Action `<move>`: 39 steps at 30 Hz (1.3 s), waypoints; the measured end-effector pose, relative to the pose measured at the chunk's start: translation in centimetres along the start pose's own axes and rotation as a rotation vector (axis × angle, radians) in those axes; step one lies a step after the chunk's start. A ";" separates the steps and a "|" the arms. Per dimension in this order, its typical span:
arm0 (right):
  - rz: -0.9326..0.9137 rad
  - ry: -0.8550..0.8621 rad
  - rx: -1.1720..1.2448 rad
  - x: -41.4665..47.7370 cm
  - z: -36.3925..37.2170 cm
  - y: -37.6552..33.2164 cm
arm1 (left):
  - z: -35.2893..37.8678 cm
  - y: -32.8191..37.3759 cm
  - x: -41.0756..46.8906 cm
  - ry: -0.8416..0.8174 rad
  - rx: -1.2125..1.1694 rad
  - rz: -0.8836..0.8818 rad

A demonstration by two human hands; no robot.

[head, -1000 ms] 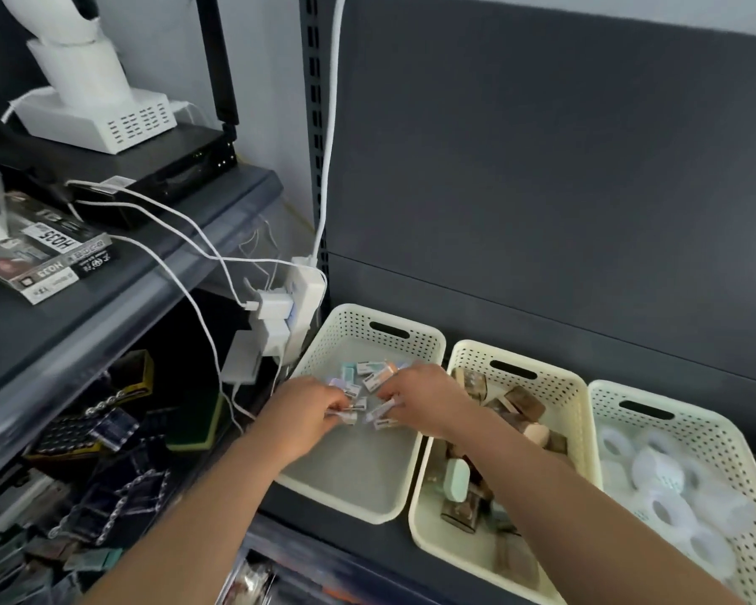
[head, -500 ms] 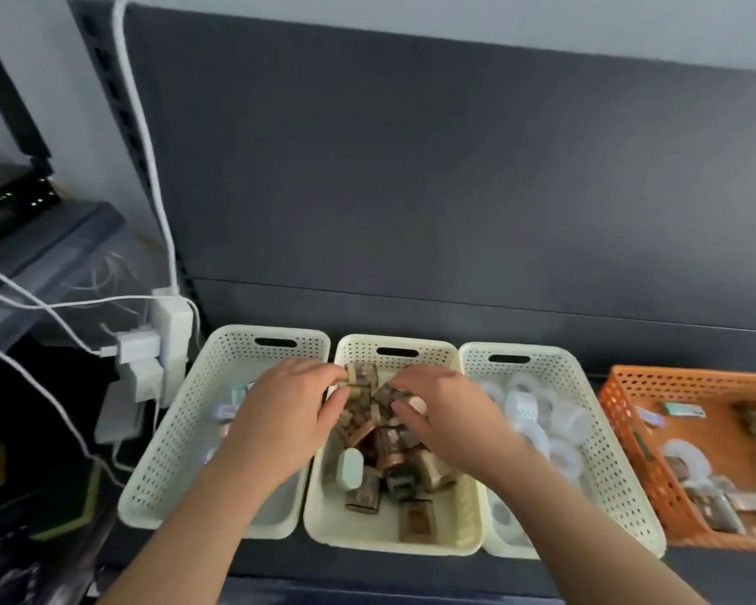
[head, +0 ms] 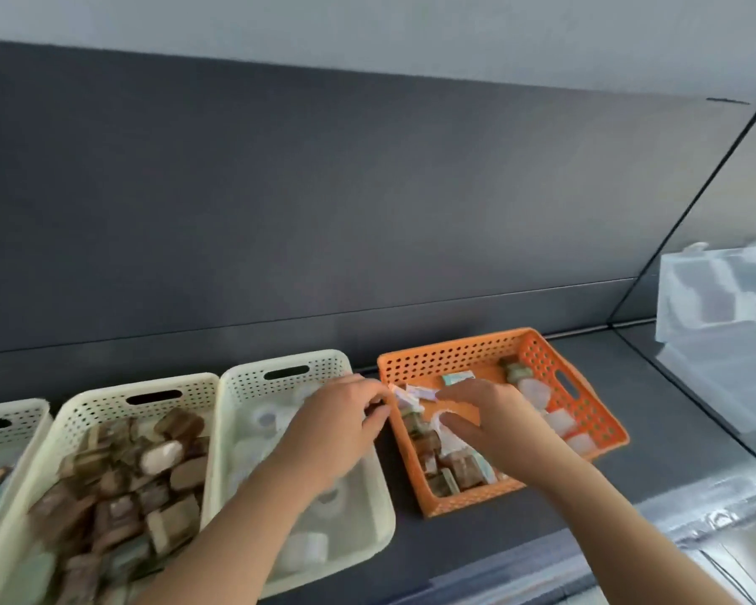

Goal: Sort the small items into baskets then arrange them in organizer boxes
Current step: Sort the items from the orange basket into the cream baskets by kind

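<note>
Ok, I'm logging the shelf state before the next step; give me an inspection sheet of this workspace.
Surface: dark shelf, bare right of the baskets.
Job's things: orange basket holds mixed small items; three cream baskets: brown pieces, white rolls, one at the left edge.
Clutter: clear plastic boxes at far right.
Hands: left hand at the orange basket's left rim; right hand inside it; grips unclear.
Cables: nothing seen.
Surroundings: dark back panel.
</note>
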State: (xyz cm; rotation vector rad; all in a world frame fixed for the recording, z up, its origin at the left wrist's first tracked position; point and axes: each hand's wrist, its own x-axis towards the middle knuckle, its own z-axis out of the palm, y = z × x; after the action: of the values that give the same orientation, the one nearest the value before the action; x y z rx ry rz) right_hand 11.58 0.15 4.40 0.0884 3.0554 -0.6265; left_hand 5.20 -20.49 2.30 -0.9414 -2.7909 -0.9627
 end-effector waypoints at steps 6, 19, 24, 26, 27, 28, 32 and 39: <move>0.087 -0.152 -0.015 2.7 -0.3 9.8 | 6.6 1.4 7.0 -0.184 0.089 -0.110; -0.040 -0.242 -0.029 11.6 3.1 14.3 | 11.9 -0.1 13.4 -0.420 0.198 -0.348; -0.109 -0.272 -0.135 12.9 3.8 14.5 | 12.6 -0.3 14.0 -0.491 0.415 -0.283; -0.121 -0.285 -0.149 12.9 4.2 14.6 | 12.8 -0.3 14.0 -0.504 0.465 -0.245; -0.113 -0.289 -0.141 12.8 4.4 14.6 | 12.8 -0.4 13.9 -0.509 0.480 -0.228; -0.102 -0.292 -0.130 12.7 4.4 14.7 | 12.9 -0.4 13.9 -0.515 0.494 -0.212; -0.067 -0.305 -0.091 12.3 4.1 14.8 | 12.6 -0.4 13.6 -0.541 0.487 -0.139; -0.062 -0.310 0.028 10.2 2.5 14.9 | 9.8 0.8 12.9 -0.433 0.241 -0.179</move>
State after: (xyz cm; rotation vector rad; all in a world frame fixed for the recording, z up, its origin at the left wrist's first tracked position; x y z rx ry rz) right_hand 2.31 13.36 -4.10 -0.0944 2.7600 -0.6200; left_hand -3.42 -7.54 -2.23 -0.9763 -3.2975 -0.4552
